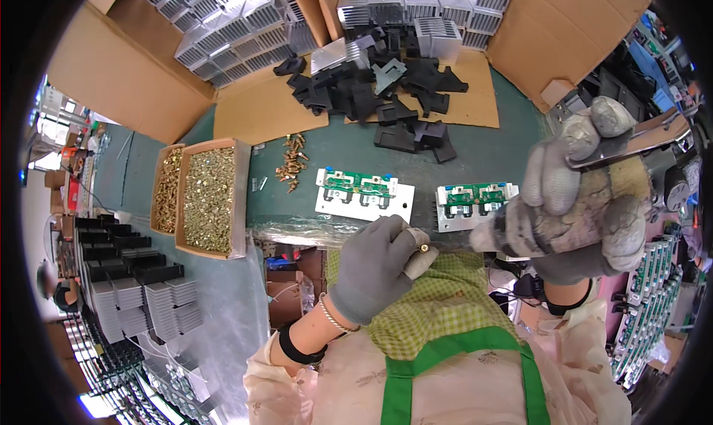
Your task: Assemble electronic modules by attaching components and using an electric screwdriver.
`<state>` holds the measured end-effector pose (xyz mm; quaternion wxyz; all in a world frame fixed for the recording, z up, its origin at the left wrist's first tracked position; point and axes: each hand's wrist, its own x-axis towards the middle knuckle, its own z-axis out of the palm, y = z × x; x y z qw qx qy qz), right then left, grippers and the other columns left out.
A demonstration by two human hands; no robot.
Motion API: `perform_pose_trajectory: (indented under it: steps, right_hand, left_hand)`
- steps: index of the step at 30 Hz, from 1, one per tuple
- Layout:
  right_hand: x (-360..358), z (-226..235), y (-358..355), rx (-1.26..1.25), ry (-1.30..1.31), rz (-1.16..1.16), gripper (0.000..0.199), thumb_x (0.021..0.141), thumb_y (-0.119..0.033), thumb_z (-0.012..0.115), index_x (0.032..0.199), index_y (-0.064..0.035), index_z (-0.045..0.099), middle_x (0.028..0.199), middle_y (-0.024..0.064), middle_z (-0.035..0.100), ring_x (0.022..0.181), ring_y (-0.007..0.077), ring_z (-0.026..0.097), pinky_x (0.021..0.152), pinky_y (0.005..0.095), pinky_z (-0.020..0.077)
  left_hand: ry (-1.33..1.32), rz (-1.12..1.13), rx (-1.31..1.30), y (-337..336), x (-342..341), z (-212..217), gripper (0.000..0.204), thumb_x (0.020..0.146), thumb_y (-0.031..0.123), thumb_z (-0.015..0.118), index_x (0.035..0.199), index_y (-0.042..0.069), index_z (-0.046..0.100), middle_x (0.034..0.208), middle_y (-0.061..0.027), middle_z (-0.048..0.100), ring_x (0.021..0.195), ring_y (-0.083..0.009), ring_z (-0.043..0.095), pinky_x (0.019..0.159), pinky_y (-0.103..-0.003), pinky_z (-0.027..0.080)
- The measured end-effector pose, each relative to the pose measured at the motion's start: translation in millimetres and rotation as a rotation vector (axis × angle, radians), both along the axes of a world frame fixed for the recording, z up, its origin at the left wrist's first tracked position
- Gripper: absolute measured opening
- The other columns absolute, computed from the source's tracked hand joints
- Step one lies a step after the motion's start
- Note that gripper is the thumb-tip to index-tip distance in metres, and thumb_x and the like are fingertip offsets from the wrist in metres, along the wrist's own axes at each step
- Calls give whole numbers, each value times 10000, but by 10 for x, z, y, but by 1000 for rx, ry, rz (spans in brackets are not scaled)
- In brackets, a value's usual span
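Note:
My left hand, in a grey glove, is closed, pinching a small brass-coloured screw with a cross head between thumb and fingers. It is just below a green circuit board fixed on a white metal plate at the table's front edge. My right hand, in a worn, stained glove, is turned palm up at the right. Its fingers curl over a long, flat metal-edged thing whose kind I cannot make out. Left of that hand lies a second circuit board on a finned plate, partly hidden.
Loose copper-coloured screws lie left of the boards. A divided cardboard box of small fasteners stands farther left. Black plastic parts are heaped on cardboard behind, before stacked heat sinks. Racks of circuit boards stand at right.

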<state>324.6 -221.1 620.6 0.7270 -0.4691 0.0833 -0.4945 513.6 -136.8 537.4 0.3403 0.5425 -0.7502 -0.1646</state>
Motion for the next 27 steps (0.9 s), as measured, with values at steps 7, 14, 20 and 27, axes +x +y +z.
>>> perform_pose_trajectory:
  steps: [7,14,20,27]
  right_hand:
    - [123,1,57,-57,25,36,686,826,-260,652,1339,-54,246,1101,100,446,806,218,461,528,359,503]
    - [128,-87,4,-115,38,20,691,837,-249,636,1358,-40,233,1102,111,448,809,221,470,547,375,523]
    - [-105,-109,-133,-183,39,-87,695,847,-240,622,1375,-27,222,1102,120,450,811,223,478,563,388,539]
    - [-429,-263,-345,-99,-183,-109,694,800,-166,670,1348,14,284,1157,182,443,877,271,522,637,450,528]
  left_hand:
    - [74,-60,-62,-5,-40,-25,228,733,197,714,868,61,590,727,-83,532,599,-254,551,512,-340,434]
    - [-15,-49,-23,-18,-82,77,273,711,224,736,879,62,593,745,-87,532,643,-267,558,539,-349,450]
    - [67,-211,-8,-447,8,123,434,702,186,720,1086,60,562,918,-112,575,742,-291,581,621,-361,482]
    - [-714,-295,14,-1494,190,-16,596,782,67,556,1354,109,394,1239,-82,511,1081,-265,500,895,-373,424]
